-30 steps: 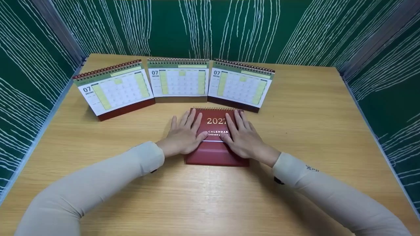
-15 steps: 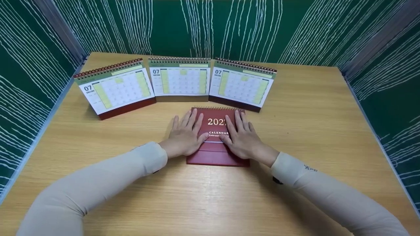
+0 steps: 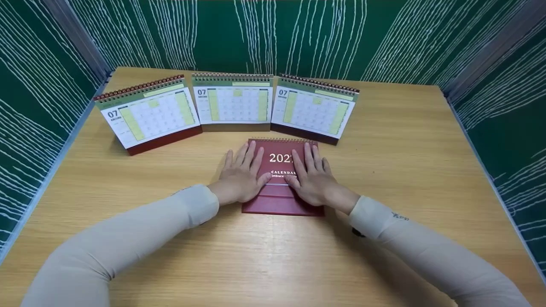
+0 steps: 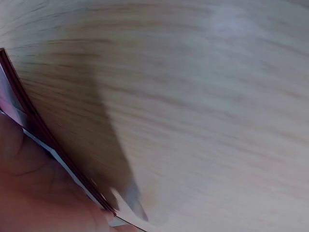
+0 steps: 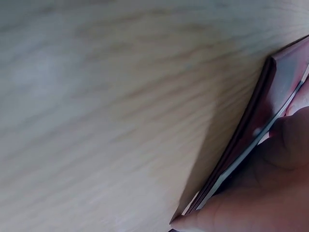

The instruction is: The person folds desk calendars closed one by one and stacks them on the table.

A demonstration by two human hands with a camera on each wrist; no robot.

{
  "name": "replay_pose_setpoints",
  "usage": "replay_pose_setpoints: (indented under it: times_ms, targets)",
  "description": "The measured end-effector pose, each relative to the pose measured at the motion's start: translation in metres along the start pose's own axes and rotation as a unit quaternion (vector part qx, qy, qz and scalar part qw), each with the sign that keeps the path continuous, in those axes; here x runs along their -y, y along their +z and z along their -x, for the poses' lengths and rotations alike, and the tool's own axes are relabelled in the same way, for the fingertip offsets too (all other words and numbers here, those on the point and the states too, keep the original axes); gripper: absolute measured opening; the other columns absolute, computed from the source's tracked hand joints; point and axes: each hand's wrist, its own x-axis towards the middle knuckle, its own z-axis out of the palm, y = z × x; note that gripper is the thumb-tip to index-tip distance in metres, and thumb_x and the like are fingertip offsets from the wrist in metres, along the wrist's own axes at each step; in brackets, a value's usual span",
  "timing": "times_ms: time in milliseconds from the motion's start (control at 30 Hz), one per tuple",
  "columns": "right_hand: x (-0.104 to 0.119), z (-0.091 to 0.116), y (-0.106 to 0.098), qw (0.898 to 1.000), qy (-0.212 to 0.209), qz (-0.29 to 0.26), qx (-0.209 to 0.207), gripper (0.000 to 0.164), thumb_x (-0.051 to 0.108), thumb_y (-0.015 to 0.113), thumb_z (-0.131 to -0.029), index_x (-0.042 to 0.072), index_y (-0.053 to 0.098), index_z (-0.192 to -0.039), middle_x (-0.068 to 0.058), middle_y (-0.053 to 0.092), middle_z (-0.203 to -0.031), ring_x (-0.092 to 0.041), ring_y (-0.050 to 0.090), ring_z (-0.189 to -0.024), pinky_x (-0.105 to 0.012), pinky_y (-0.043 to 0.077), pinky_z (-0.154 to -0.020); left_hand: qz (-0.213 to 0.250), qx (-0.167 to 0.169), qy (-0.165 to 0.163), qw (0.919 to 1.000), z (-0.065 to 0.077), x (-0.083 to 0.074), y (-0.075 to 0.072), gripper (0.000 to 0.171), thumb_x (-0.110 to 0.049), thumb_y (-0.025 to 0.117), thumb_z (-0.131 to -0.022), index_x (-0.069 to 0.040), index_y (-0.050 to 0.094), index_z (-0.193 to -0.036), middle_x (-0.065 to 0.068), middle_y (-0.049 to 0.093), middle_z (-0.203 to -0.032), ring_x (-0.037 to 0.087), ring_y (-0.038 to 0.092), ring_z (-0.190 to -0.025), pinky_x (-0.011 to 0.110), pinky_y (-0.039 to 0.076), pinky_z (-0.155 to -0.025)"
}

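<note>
Because the fingers of the left hand lie straight and fanned apart on top of the red calendar, they rest on it rather than pinch it; the right hand mirrors this, its fingers long, spread and curled round nothing. Both thumbs point inward over the printed cover, near each other but apart. Neither hand is nearer: each touches the red calendar, one along each side, with the outermost fingers reaching past the side edges. The longest fingertips come close to the spiral binding, which runs along the far edge.

Squarely between the hands, the red calendar lies flat or nearly so on the desk, its side edges running away from the person. From the head view it looks about as wide as deep, so its long axis is hard to call. The wrist views show thin stacked layers, a pale edge above dark red boards. As a judgement, this even flanking is what matters: any shift would call for both hands equally.

Just beyond the binding, three calendars stand in a fan: the left standing calendar, the middle standing calendar and the right standing calendar, whose base sits just beside the red one's far edge.
</note>
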Motion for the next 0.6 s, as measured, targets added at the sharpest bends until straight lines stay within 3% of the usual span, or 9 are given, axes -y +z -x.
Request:
replay_pose_setpoints:
  times_ms: [600]
  targets:
    - [-0.0038,-0.0050,0.0023,1.000,0.001,0.018,0.016,0.080,0.059,0.019,-0.112,0.011,-0.011,-0.170,-0.023,-0.030,-0.170,-0.042,-0.028,-0.157,-0.067,-0.002,-0.128,0.005,0.005,0.000,1.0000,-0.0001,-0.0007,-0.0013,0.082,-0.066,0.013,-0.109,-0.017,-0.014,-0.169,0.009,-0.025,-0.174,0.029,-0.022,-0.161,0.060,-0.011,-0.128]
